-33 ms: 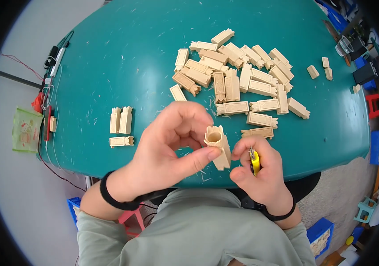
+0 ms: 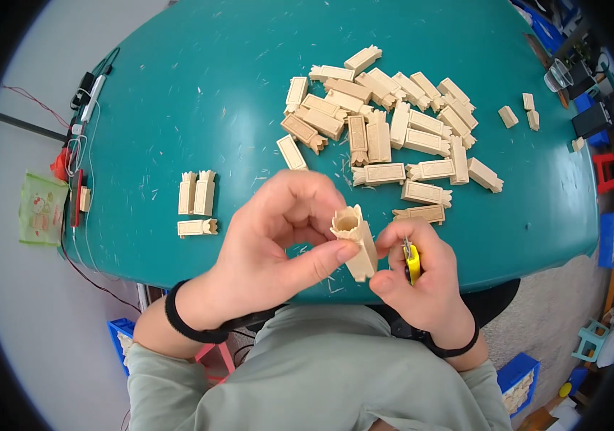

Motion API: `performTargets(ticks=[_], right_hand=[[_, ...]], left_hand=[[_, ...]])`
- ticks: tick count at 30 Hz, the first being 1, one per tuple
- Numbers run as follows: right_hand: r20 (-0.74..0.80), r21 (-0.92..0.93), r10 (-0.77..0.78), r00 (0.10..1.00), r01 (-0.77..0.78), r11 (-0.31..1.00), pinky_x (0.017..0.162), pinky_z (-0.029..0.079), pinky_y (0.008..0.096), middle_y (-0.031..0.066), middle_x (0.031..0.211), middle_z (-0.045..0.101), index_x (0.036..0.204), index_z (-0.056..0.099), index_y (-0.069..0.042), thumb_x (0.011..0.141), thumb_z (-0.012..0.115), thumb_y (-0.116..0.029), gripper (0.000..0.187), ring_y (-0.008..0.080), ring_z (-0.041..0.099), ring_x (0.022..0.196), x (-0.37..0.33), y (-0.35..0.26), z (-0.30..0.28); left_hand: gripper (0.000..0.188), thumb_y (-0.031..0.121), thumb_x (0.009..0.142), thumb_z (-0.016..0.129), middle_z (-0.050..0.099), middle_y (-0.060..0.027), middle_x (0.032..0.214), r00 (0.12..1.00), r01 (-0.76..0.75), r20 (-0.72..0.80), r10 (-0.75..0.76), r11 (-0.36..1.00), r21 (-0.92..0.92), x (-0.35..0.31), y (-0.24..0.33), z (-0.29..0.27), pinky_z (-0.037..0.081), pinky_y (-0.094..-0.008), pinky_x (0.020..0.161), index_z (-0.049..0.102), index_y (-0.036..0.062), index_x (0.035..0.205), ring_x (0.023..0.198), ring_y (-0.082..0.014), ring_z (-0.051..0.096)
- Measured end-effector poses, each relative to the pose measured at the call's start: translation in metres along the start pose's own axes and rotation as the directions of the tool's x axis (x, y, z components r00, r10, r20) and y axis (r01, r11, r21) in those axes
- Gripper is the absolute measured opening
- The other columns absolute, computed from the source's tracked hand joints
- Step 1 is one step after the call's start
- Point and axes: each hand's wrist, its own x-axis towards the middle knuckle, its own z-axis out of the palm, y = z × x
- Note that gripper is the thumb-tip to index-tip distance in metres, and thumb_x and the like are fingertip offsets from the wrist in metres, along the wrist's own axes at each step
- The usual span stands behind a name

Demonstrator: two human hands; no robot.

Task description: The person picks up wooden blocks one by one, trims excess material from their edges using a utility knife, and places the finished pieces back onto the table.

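My left hand (image 2: 278,233) pinches a pale wooden block (image 2: 361,251) between thumb and fingers. The block's hollow end, with a jagged, crown-like rim and a round hole, points up toward me. Curled around a yellow utility knife (image 2: 414,267), my right hand (image 2: 432,284) is just right of the block, with the knife's metal tip pointing away from me. The knife tip and the block look apart. Beyond my hands lies a loose heap of similar blocks (image 2: 379,140), several with notched ends.
Three similar blocks (image 2: 205,194) lie at the left on the green tabletop (image 2: 249,57), among scattered pale shavings. Three small wooden pieces (image 2: 508,116) sit at the far right. Cables and a power strip (image 2: 95,100) run along the left edge; a clear cup (image 2: 557,76) stands at the right edge.
The held block and my left hand sit very slightly lower in view. Both hands keep the same grip.
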Motion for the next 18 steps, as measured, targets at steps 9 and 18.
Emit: performTargets(ticks=[9, 18], right_hand=[[0.047, 0.071, 0.095, 0.994, -0.098, 0.993, 0.058, 0.043, 0.0217, 0.0073, 0.085, 0.059, 0.098, 0.05, -0.003, 0.073, 0.073, -0.018, 0.037, 0.0105, 0.053, 0.067, -0.002, -0.008, 0.019], [-0.154, -0.344, -0.236, 0.96, 0.172, 0.923, 0.048, 0.039, 0.0227, 0.0057, 0.086, 0.058, 0.099, 0.053, -0.007, 0.062, 0.079, -0.008, 0.044, 0.0117, 0.05, 0.061, 0.004, -0.001, 0.027]], left_hand=[[0.024, -0.007, 0.079, 0.06, 0.054, -0.0069, 0.101, 0.996, -0.014, -0.086, -0.004, 0.978, -0.209, -0.02, -0.01, -0.001, 0.051, -0.0272, 0.079, 0.05, 0.0006, 0.099, 0.091, -0.0129, 0.057], [0.022, -0.001, 0.078, 0.063, 0.052, -0.0189, 0.109, 0.984, -0.069, -0.159, 0.082, 0.994, 0.087, -0.031, -0.01, -0.005, 0.051, -0.0293, 0.079, 0.053, -0.0005, 0.098, 0.096, -0.0198, 0.057]])
